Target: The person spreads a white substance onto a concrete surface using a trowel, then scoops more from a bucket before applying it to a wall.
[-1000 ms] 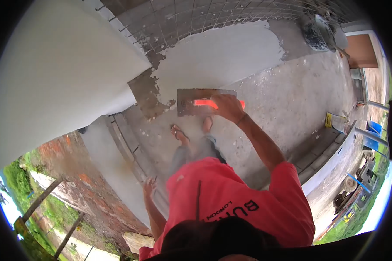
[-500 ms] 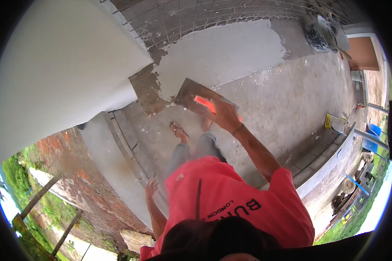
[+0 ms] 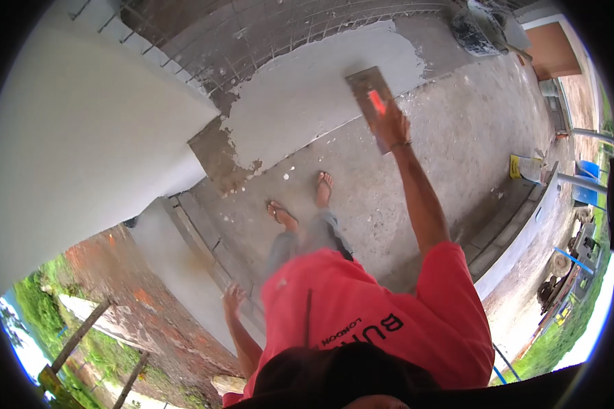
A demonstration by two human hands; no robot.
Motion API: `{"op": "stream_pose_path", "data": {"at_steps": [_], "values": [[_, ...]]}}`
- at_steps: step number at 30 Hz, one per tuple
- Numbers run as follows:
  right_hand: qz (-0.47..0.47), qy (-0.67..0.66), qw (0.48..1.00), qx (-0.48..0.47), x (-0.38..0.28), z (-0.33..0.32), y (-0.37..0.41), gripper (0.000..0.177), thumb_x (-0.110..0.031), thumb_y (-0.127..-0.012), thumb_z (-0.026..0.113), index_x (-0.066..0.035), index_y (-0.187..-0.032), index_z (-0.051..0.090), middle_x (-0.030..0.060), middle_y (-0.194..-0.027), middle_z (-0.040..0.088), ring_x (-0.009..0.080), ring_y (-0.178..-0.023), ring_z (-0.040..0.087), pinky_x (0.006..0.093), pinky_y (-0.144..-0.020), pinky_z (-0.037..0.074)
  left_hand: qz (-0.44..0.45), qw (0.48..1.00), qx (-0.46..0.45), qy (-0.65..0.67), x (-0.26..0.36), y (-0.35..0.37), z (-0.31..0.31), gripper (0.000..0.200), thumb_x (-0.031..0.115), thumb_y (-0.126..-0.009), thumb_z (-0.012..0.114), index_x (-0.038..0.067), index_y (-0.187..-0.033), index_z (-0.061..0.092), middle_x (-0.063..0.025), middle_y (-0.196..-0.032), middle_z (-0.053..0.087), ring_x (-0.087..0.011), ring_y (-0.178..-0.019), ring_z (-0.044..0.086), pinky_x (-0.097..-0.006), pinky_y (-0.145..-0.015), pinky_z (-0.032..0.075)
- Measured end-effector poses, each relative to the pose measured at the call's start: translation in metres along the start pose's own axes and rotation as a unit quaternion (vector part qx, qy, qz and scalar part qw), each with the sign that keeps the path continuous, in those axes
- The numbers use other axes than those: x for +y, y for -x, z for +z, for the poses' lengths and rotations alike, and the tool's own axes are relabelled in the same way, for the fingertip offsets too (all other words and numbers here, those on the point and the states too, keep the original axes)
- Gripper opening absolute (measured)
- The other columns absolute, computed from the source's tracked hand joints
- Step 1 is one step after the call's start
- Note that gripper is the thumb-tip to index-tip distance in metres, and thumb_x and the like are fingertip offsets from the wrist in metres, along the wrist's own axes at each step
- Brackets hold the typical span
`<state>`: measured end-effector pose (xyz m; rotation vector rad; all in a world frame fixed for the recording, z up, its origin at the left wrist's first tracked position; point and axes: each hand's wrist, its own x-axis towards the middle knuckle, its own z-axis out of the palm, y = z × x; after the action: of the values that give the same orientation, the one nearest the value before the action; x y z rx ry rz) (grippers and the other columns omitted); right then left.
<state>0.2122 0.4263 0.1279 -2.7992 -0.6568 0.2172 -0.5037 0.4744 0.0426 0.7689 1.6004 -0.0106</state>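
Note:
My right hand (image 3: 391, 127) is wrapped round the red handle of a flat rectangular trowel (image 3: 370, 80). The blade reaches over the right part of a smooth, pale plaster patch (image 3: 300, 95), and its lower end lies over bare grey concrete. Whether the blade touches the surface I cannot tell. At the lower left my left hand (image 3: 233, 298) hangs beside my body with its fingers apart, holding nothing, near the low block edge (image 3: 205, 238).
Wire mesh (image 3: 252, 41) runs along the top. A bucket (image 3: 476, 33) stands at the upper right. A white wall (image 3: 82, 136) fills the left. My sandalled feet (image 3: 300, 198) are on the concrete. A yellow and white bag (image 3: 525, 168) lies by the right-hand ledge (image 3: 515, 228).
My right hand has carried the trowel up and to the right, and the blade has turned more upright in view. My left hand stays low at my side. The view has shifted slightly.

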Motion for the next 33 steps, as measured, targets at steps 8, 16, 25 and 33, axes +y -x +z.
{"op": "stream_pose_path", "data": {"at_steps": [8, 16, 25, 33], "values": [[0.168, -0.664, 0.728, 0.024, 0.117, 0.012, 0.003, 0.017, -0.017, -0.09, 0.057, -0.004, -0.101, 0.059, 0.0032, -0.075, 0.055, 0.0117, -0.068, 0.055, 0.0345, -0.065, 0.051, -0.103, 0.993, 0.049, -0.025, -0.054, 0.028, -0.01, 0.038, 0.032, -0.094, 0.052, 0.006, -0.121, 0.06, -0.012, -0.116, 0.062, -0.0235, -0.11, 0.059, -0.0388, -0.089, 0.049], [0.22, -0.859, 0.461, -0.034, 0.084, 0.066, -0.011, 0.017, -0.023, -0.092, 0.061, -0.007, -0.093, 0.056, 0.0018, -0.073, 0.049, 0.0152, -0.063, 0.051, 0.0371, -0.068, 0.051, -0.084, 0.989, -0.002, -0.121, -0.003, 0.059, 0.007, 0.037, 0.031, -0.094, 0.052, 0.005, -0.118, 0.062, -0.0129, -0.116, 0.062, -0.0234, -0.111, 0.059, -0.0387, -0.089, 0.048], [0.198, -0.796, 0.559, -0.122, -0.009, 0.079, 0.049, 0.021, -0.023, -0.091, 0.061, -0.003, -0.096, 0.058, 0.0022, -0.071, 0.05, 0.0154, -0.06, 0.057, 0.0391, -0.061, 0.058, 0.093, 0.891, -0.114, -0.43, 0.054, 0.055, 0.001, 0.035, 0.031, -0.094, 0.052, 0.005, -0.115, 0.064, -0.0138, -0.116, 0.062, -0.0232, -0.112, 0.058, -0.0386, -0.09, 0.048], [0.186, -0.783, 0.563, -0.188, -0.191, 0.146, 0.208, 0.016, -0.02, -0.093, 0.059, -0.003, -0.092, 0.058, 0.0023, -0.071, 0.052, 0.0145, -0.062, 0.058, 0.0343, -0.057, 0.054, 0.151, 0.944, -0.106, -0.272, 0.045, -0.061, -0.143, 0.048, 0.035, -0.097, 0.049, 0.011, -0.138, 0.043, -0.0151, -0.131, 0.054, -0.0302, -0.115, 0.056, -0.0426, -0.094, 0.046]]}}
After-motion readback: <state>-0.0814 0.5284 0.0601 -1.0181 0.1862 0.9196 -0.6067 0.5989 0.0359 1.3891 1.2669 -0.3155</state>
